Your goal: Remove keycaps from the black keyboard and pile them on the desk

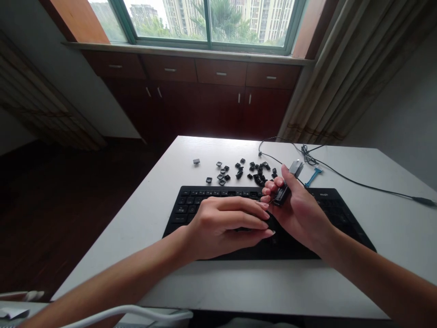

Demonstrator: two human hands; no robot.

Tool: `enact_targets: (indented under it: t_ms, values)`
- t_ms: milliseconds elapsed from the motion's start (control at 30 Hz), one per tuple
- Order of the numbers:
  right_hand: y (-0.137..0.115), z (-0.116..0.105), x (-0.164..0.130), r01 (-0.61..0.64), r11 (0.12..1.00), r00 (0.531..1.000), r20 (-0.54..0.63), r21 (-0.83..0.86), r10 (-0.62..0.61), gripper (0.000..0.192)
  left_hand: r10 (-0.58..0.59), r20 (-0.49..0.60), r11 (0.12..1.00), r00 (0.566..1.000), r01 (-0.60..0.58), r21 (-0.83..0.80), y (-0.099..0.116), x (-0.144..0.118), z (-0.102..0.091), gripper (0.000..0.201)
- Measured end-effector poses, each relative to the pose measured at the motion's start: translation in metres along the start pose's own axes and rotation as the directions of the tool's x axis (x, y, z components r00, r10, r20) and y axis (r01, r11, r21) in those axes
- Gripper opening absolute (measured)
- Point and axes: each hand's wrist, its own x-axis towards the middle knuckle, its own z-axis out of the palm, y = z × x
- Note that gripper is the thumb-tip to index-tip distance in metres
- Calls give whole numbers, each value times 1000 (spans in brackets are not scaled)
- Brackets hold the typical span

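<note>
We are holding a long dark key bar (286, 186) in our right hand (300, 212) — the fingers (271, 187) are curling around it and pinching it against the palm, with its long axis tilting up and away from us, the lighter upper end poking out above the thumb. It is sitting just above the middle of the black keyboard (191, 202), not touching it.

Our left hand (225, 223) is lying flat over the keyboard's lower middle rows, fingers pressed together and stretched out toward the right, their tips almost touching the right hand's knuckles. So the bar is lying just beyond and slightly above the left fingertips, to their right — the right hand is the one gripping it, and the left is the nearer one to the keys underneath. What the left fingertips are pressing on we cannot tell, as the hand is covering that patch.

Beyond the keyboard, loose black keycaps (239, 172) are lying scattered on the white surface (392, 218), well apart from both hands. A small blue tool (314, 176) is lying just past the right hand, near the black cable (358, 183) trailing off toward the right edge.
</note>
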Motion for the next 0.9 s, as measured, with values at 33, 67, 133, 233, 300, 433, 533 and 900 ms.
enact_targets:
  t_ms: [33, 67, 133, 233, 300, 433, 533, 900]
  values:
    - [1, 1, -3, -37, 999, 999, 29, -13, 37, 40, 4, -11, 1000, 1000, -4, 1, 0, 2, -1, 9]
    - [2, 1, -6, -72, 996, 995, 68, -44, 75, 40, 7, -20, 1000, 1000, -7, 1, 0, 3, -1, 9]
    - [5, 1, -10, -100, 984, 981, 149, -149, 122, 38, 4, -40, 1000, 999, -4, 7, -2, 4, -2, 10]
    - [7, 0, -12, -8, 939, 968, 233, -343, 93, 39, -6, -55, 1000, 998, 8, 25, -5, 5, -3, 10]
    - [3, -2, -11, 56, 908, 964, 258, -415, 59, 44, -8, -51, 999, 999, 10, 41, -6, 6, -5, 9]
    - [-13, -5, -6, 53, 951, 982, 187, -306, 5, 43, -39, 0, 998, 999, 39, 42, -8, 3, -4, 6]
    - [-18, -10, -3, 23, 973, 984, 177, -232, 19, 47, -92, 83, 996, 992, 90, 26, -11, -1, 0, 2]
    - [-17, -27, 2, 240, 950, 968, 119, -198, -220, 23, -193, 407, 963, 893, 94, 251, -20, -6, -13, 29]
